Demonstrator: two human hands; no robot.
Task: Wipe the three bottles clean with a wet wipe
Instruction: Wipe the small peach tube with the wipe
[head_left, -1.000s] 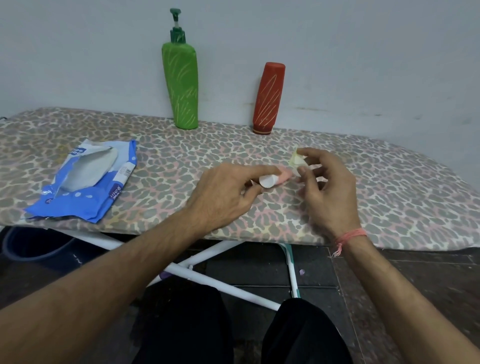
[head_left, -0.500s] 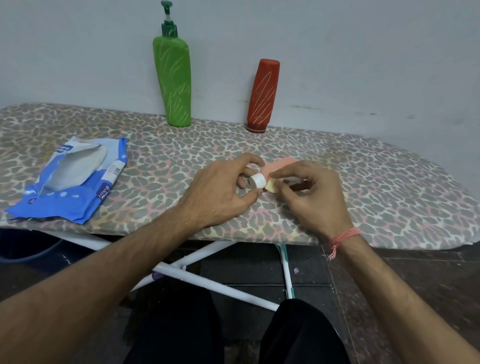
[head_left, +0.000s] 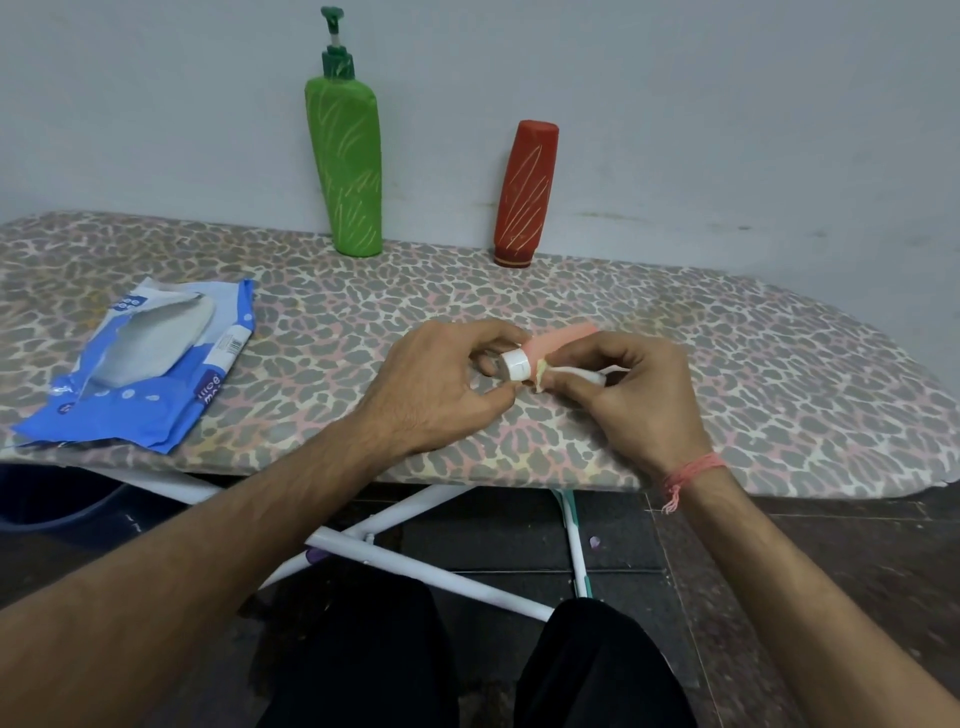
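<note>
A small pink bottle (head_left: 558, 340) with a white cap lies tilted over the ironing board (head_left: 779, 364). My left hand (head_left: 441, 384) pinches its cap end. My right hand (head_left: 634, 389) holds a folded, yellow-stained wet wipe (head_left: 569, 373) against the bottle just behind the cap. A tall green pump bottle (head_left: 345, 161) and a red bottle (head_left: 527, 192) stand upright at the back against the wall.
A blue wet-wipe pack (head_left: 140, 369), torn open, lies on the board's left side. The board's white legs (head_left: 415, 561) cross below the near edge, above my knees. A dark blue basin (head_left: 57, 509) sits on the floor at the left.
My right hand brought the wipe from above the board down onto the pink bottle. My left hand turned the bottle so that its cap faces me.
</note>
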